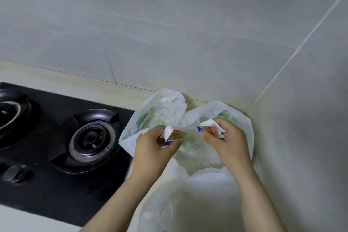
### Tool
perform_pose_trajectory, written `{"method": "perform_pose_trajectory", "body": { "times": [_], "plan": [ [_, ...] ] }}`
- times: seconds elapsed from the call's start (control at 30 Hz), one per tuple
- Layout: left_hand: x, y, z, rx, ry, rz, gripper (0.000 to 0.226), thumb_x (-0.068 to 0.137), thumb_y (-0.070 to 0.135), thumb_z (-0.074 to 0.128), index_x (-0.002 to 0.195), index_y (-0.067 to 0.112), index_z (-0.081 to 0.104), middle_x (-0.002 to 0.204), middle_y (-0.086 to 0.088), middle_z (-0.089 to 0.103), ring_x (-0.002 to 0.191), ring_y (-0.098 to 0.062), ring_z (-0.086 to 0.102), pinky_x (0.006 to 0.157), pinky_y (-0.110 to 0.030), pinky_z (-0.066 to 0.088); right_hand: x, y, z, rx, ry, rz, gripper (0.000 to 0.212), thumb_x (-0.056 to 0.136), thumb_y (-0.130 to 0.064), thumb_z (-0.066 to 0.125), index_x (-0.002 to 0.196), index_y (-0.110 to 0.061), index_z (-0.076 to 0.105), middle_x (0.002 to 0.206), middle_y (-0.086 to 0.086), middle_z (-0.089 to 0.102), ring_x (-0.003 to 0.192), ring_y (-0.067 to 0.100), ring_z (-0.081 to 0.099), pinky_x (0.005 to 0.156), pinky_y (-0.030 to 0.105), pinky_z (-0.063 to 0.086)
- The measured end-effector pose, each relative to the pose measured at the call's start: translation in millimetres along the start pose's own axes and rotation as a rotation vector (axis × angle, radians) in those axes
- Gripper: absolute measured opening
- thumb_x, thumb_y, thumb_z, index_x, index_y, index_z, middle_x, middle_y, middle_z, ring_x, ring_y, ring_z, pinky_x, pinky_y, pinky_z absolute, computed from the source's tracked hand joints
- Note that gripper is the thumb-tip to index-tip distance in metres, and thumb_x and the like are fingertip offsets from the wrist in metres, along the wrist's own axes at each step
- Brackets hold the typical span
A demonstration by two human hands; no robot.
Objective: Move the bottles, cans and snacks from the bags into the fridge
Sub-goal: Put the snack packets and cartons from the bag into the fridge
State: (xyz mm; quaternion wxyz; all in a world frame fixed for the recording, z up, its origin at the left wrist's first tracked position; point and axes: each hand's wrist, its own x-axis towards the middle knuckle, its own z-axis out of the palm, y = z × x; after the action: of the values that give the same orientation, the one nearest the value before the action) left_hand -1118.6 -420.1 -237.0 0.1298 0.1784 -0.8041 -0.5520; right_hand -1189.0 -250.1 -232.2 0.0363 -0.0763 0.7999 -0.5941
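Two white plastic bags with green print lie on the counter in the corner: a far bag (160, 111) and a near bag (188, 203). My left hand (152, 149) grips a small carton (174, 134), white, gold, red and blue, just above the bags. My right hand (228, 141) grips a second small carton (209, 128) of the same colours. Both cartons are tilted and partly hidden by my fingers. The fridge is out of view.
A black gas hob (62, 156) with a burner (90, 137) and a knob (16, 174) lies left of the bags. A grey tiled wall (169, 34) stands behind and a side wall (310, 137) close on the right.
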Motion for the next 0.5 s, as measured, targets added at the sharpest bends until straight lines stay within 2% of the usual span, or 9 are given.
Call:
{"method": "perform_pose_trajectory", "body": {
  "times": [0.1, 0.2, 0.3, 0.4, 0.5],
  "plan": [
    [-22.4, 14.1, -33.0, -0.011, 0.106, 0.012, 0.022, 0.073, 0.020, 0.080, 0.061, 0.017, 0.061, 0.052, 0.008, 0.052, 0.049, -0.005, 0.042, 0.048, -0.014, 0.032, -14.8, -25.2, 12.6, 0.072, -0.078, -0.059, 0.017, 0.075, -0.010, 0.078, 0.082, -0.024, 0.072, 0.070, -0.006, 0.064, 0.064, 0.009, 0.054, 0.060, 0.019, 0.044],
    [-46.4, 18.9, -67.9, -0.061, 0.200, -0.014, 0.012, 0.073, 0.019, 0.080, 0.070, 0.019, 0.069, 0.063, 0.003, 0.066, 0.058, -0.014, 0.059, 0.054, -0.021, 0.044, -26.8, -46.6, 37.4, 0.096, -0.159, -0.095, 0.020, 0.074, -0.009, 0.080, 0.083, -0.026, 0.073, 0.077, 0.000, 0.068, 0.067, 0.010, 0.058, 0.066, 0.026, 0.047],
    [-74.1, 17.6, -105.1, -0.043, 0.306, -0.014, 0.010, 0.074, 0.021, 0.081, 0.075, 0.022, 0.071, 0.068, 0.003, 0.069, 0.066, -0.016, 0.065, 0.062, -0.028, 0.052, -45.4, -71.7, 67.1, 0.105, -0.268, -0.156, 0.018, 0.075, -0.010, 0.078, 0.083, -0.025, 0.072, 0.072, -0.005, 0.066, 0.065, 0.005, 0.057, 0.063, 0.018, 0.045],
    [-103.1, 17.9, -145.7, -0.025, 0.404, -0.009, 0.012, 0.073, 0.025, 0.082, 0.076, 0.025, 0.071, 0.072, 0.004, 0.071, 0.070, -0.017, 0.067, 0.067, -0.036, 0.056, -71.2, -98.8, 96.5, 0.119, -0.364, -0.220, 0.020, 0.077, -0.008, 0.076, 0.086, -0.026, 0.072, 0.076, -0.005, 0.069, 0.070, 0.008, 0.061, 0.066, 0.021, 0.047],
    [-131.8, 19.2, -189.2, -0.060, 0.520, -0.001, 0.013, 0.072, 0.022, 0.082, 0.078, 0.024, 0.071, 0.073, 0.005, 0.072, 0.069, -0.013, 0.068, 0.064, -0.026, 0.055, -99.6, -129.5, 127.4, 0.144, -0.447, -0.283, 0.026, 0.078, -0.004, 0.075, 0.088, -0.028, 0.072, 0.076, -0.008, 0.070, 0.070, 0.009, 0.062, 0.067, 0.021, 0.047]
  ]
}}
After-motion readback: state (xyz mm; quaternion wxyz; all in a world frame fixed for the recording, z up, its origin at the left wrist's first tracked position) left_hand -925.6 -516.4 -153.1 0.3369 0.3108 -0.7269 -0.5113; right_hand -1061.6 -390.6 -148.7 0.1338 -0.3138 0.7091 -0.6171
